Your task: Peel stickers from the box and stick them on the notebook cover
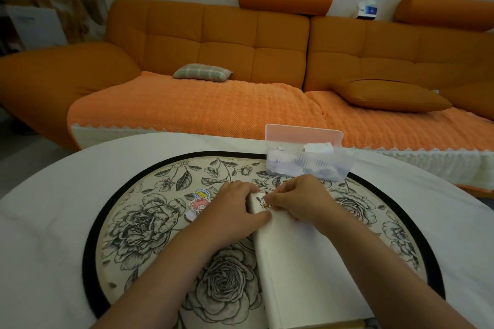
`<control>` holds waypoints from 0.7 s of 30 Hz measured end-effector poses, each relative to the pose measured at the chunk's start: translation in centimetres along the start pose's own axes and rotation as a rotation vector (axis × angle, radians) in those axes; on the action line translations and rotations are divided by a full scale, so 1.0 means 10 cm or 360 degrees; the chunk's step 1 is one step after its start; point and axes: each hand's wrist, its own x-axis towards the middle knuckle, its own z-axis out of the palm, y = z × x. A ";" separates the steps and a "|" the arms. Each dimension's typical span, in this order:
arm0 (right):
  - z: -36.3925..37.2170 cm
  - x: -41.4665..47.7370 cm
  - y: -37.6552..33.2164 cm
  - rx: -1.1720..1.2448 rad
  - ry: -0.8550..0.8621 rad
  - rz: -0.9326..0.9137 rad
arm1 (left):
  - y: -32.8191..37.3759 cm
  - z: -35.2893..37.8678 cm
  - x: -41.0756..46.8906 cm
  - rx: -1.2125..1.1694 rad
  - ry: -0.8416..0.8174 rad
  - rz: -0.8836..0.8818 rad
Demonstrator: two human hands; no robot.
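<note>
A white notebook (296, 262) lies closed on the round floral mat (149, 224), running from bottom centre up to my hands. My left hand (235, 208) rests on its far left corner, thumb and fingers pinning the edge. My right hand (299, 197) presses its fingertips onto a small cartoon sticker (263, 201) on the cover's top end. Behind my hands stands the clear plastic sticker box (307, 163), its pink lid open upright and white paper pieces inside. Two colourful cartoon stickers (200, 200) lie on the mat left of my left hand.
The mat sits on a white-covered table (53, 222). Beyond the table's far edge is an orange sofa (240, 61) with a checked cushion (201, 71) and an orange pillow (390, 96). A small white scrap (190, 214) lies beside the loose stickers.
</note>
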 end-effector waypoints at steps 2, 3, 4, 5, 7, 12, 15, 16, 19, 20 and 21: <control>0.02 0.02 0.01 -0.0029 0.0030 0.0003 | -0.01 0.01 0.00 0.0005 0.0002 0.0007; 0.03 0.03 0.02 -0.0046 0.0044 -0.0001 | -0.01 0.02 0.01 0.0009 0.0002 0.0010; 0.04 0.03 0.02 -0.0074 0.0061 -0.0010 | -0.02 0.02 0.01 0.0011 0.0001 0.0014; 0.05 0.04 0.02 -0.0126 0.0080 -0.0021 | -0.03 0.03 0.01 0.0012 0.0003 0.0016; 0.07 0.05 0.01 -0.0293 0.0108 -0.0042 | -0.04 0.05 0.01 0.0018 0.0008 0.0019; 0.07 0.00 0.00 -0.0763 0.0292 -0.0086 | -0.01 0.04 -0.05 0.0155 0.0183 0.0210; 0.05 -0.08 0.06 -0.0761 0.0368 -0.0273 | 0.00 0.02 -0.11 0.0212 0.0345 0.0430; 0.05 -0.11 0.09 -0.0761 0.0363 -0.0378 | -0.01 0.02 -0.13 0.0222 0.0352 0.0473; 0.04 -0.18 0.22 -0.0973 0.0352 -0.0730 | -0.05 0.03 -0.16 0.0240 0.0330 0.0515; 0.04 -0.18 0.26 -0.1035 0.0345 -0.0836 | -0.06 0.02 -0.17 0.0265 0.0325 0.0520; 0.05 -0.18 0.31 -0.1091 0.0327 -0.0927 | -0.07 0.02 -0.17 0.0289 0.0317 0.0528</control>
